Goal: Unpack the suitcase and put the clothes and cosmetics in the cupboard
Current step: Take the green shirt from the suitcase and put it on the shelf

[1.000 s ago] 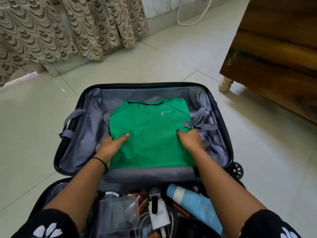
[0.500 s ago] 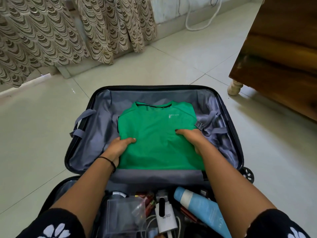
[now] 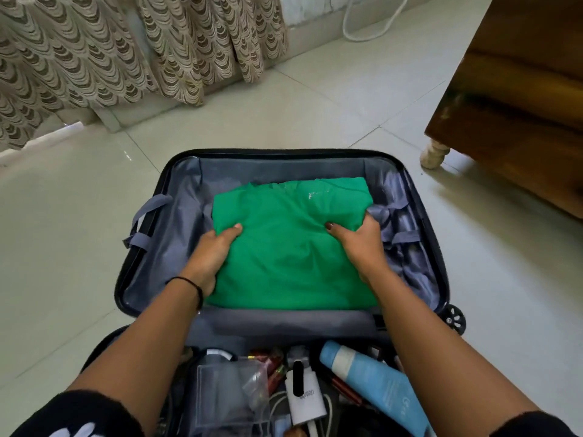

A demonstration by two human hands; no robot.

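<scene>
An open dark suitcase (image 3: 148,216) with grey lining lies on the floor. A folded green shirt (image 3: 284,247) sits in its far half. My left hand (image 3: 211,257) grips the shirt's left edge, thumb on top and fingers tucked under. My right hand (image 3: 359,244) grips the right edge the same way. The shirt's top is rumpled and lifted a little. The near half holds a light blue bottle (image 3: 381,386), a white charger (image 3: 304,395), a clear plastic pouch (image 3: 227,392) and reddish cosmetic tubes (image 3: 271,364).
A wooden piece of furniture (image 3: 517,105) with a turned pale foot (image 3: 434,154) stands at the right. Patterned curtains (image 3: 126,48) hang at the back, with a white cable (image 3: 372,23) on the floor beyond. Pale floor tiles (image 3: 63,247) surround the case.
Both hands slid from lying flat on the shirt to curling under its side edges. The shirt's far end has bunched up and risen slightly.
</scene>
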